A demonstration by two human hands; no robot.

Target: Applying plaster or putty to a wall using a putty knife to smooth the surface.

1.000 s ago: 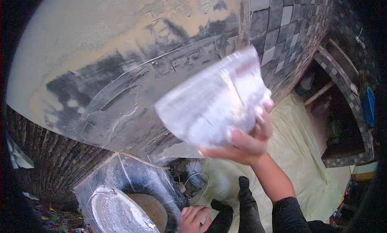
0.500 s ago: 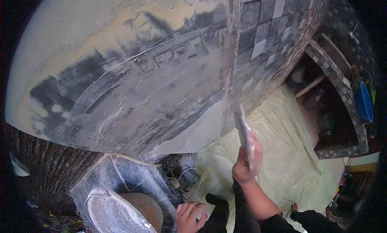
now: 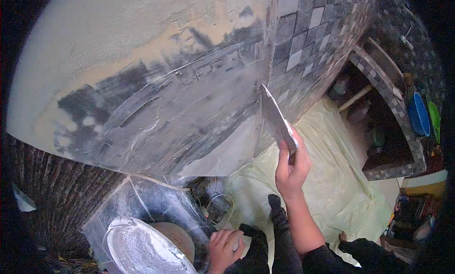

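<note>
My right hand grips a plastering trowel, a flat grey blade with white paste along its edge. Its tip points up at the corner where the smeared wall meets the mosaic-tiled wall; I cannot tell whether it touches. Grey and white plaster covers the lower wall, with dark patches above. Low in the middle, my left hand has its fingers curled in; a pale greyish thing shows by the thumb, its kind unclear. To its left stands a tilted bucket coated inside with white paste.
Pale yellow sheeting spreads over the floor on the right. A cable lies below the wall. Blue and green basins rest by a tiled alcove. A dark-clothed leg shows at lower right, its owner unclear.
The trowel has turned from nearly edge-on to show its flat face, its tip now higher and further left. The view has shifted slightly. My left hand stays low, still curled.
</note>
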